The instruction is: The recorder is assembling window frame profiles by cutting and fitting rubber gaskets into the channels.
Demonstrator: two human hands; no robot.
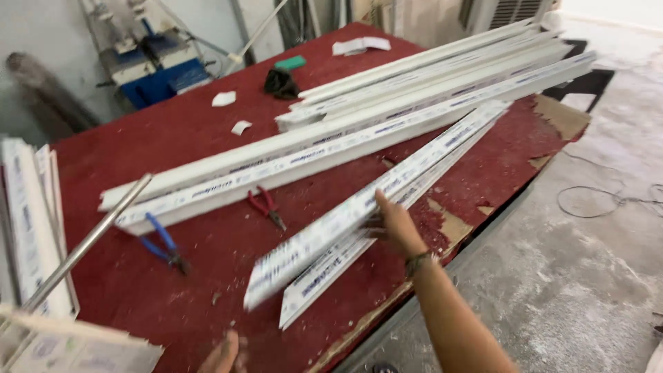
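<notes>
White plastic profile strips [359, 214], long, printed; right hand [394, 224] clamped on them.

- Left hand [222, 354]: cut off by the bottom edge, only fingers showing.
- White profile strips [359, 214]: motion-blurred; the right hand's [395, 224] fingers hidden behind them.

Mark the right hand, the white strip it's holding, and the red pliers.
right hand [392, 224]: head view, back of the hand.
white strip [331, 226]: head view, mid-length of the upper strip.
red pliers [266, 205]: head view, on the handles.
</notes>
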